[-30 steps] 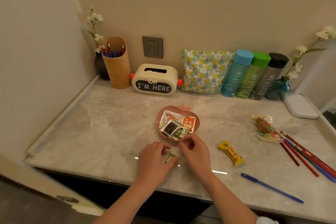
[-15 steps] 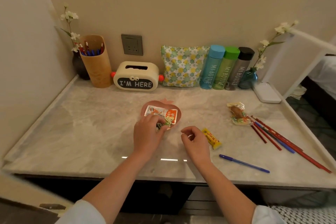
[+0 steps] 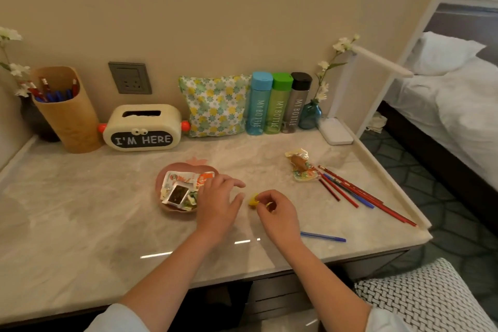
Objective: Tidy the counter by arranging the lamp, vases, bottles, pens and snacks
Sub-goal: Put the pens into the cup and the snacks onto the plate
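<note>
A pink fruit-shaped dish (image 3: 186,168) in the middle of the counter holds several snack packets (image 3: 180,191). My left hand (image 3: 218,203) rests open over the dish's right rim, holding nothing. My right hand (image 3: 277,213) pinches the yellow snack bar (image 3: 252,200), mostly hidden by its fingers, just right of the dish. A clear-wrapped snack (image 3: 300,166) lies further right beside several red and blue pens (image 3: 353,193). One blue pen (image 3: 323,236) lies near the front edge.
Along the wall stand a dark vase (image 3: 35,121), a pen cup (image 3: 66,110), an "I'M HERE" tissue box (image 3: 142,127), a floral pouch (image 3: 215,105), three bottles (image 3: 280,102), a blue vase (image 3: 310,114) and a white lamp (image 3: 335,131). A bed (image 3: 444,105) is at right.
My left hand dropped the small packet into the dish and opened. My right hand reached right and closed on the yellow snack bar. The view swung right.
</note>
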